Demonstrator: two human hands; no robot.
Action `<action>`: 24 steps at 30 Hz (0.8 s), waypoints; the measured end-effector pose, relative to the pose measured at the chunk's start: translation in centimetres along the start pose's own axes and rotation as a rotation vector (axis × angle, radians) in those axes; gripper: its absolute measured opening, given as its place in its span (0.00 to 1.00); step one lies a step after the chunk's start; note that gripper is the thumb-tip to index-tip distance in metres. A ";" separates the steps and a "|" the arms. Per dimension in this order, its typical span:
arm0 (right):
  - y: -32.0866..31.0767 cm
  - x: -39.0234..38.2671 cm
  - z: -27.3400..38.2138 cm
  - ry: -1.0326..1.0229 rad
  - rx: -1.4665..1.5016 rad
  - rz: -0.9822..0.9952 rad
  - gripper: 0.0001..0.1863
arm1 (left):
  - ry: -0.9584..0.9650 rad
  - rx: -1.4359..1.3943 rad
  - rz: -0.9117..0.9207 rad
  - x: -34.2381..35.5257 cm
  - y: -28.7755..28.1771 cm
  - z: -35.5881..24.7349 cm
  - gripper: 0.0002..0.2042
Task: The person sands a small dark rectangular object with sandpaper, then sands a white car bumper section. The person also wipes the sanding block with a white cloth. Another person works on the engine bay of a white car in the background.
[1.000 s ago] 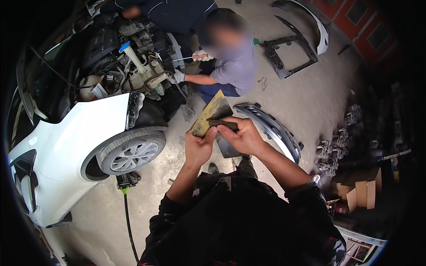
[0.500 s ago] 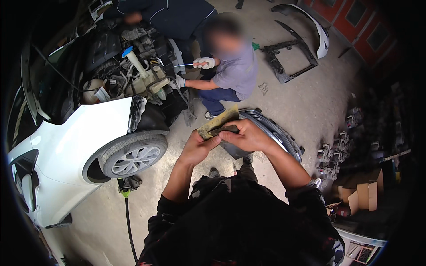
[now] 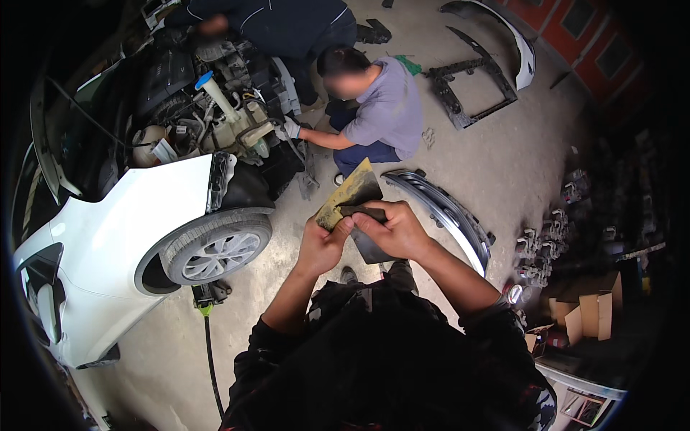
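A stained, flat sheet (image 3: pixel 348 188), yellowish on its upper part, is held up in front of my body. A small dark strip (image 3: pixel 366 212) lies across it, and a dark panel (image 3: pixel 366 246) shows below. My left hand (image 3: pixel 321 244) is closed on the left edge of the yellowish sheet, thumb on its face. My right hand (image 3: pixel 397 230) is closed on the dark strip and the sheet's right side, with its thumb near my left thumb. Whether these pieces are joined I cannot tell.
A white car (image 3: pixel 120 230) with exposed engine (image 3: pixel 215 108) stands left, above a jack (image 3: pixel 210 294). A crouching person (image 3: pixel 379 108) and another in dark clothes (image 3: pixel 273 21) are beside it. Curved trim (image 3: pixel 449 215), a frame (image 3: pixel 471 93), cardboard boxes (image 3: pixel 593 316) and several metal parts (image 3: pixel 539 248) lie right.
The sheet has tilted up again since half a second ago, with both hands still on it. The crouching person's head has moved down and left; their screwdriver is no longer visible.
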State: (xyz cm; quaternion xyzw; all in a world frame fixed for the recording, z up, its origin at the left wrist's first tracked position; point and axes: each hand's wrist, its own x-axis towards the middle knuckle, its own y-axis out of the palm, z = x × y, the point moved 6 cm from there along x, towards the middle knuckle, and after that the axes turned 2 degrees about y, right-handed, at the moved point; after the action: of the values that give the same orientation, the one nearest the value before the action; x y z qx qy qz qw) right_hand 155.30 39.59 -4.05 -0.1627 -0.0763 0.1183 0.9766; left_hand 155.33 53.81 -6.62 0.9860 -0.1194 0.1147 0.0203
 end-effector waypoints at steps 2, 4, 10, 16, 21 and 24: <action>-0.1 0.2 0.2 -0.008 -0.004 0.045 0.10 | -0.087 -0.073 0.075 -0.1 -0.1 0.5 0.10; 0.0 0.6 0.1 0.069 -0.060 0.137 0.10 | -0.145 -0.128 0.137 0.0 -0.2 0.6 0.11; 0.1 1.8 0.5 0.014 0.095 0.333 0.10 | -0.356 -0.151 0.308 0.4 -0.3 1.3 0.15; -0.5 1.9 -1.0 0.073 0.214 0.034 0.10 | -0.224 -0.430 0.058 1.5 -0.6 2.0 0.16; -1.4 1.5 -1.0 0.042 0.181 -0.145 0.11 | -0.155 -0.508 -0.034 1.7 -0.8 2.1 0.14; -1.8 1.4 -1.1 0.072 0.153 -0.164 0.11 | -0.091 -0.548 -0.048 1.8 -0.5 1.6 0.13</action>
State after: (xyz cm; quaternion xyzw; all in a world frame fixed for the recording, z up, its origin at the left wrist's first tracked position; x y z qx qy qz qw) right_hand 157.22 37.94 -4.28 -0.0851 -0.0449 0.0374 0.9947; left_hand 157.49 53.81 -7.81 0.9504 -0.1236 0.0334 0.2833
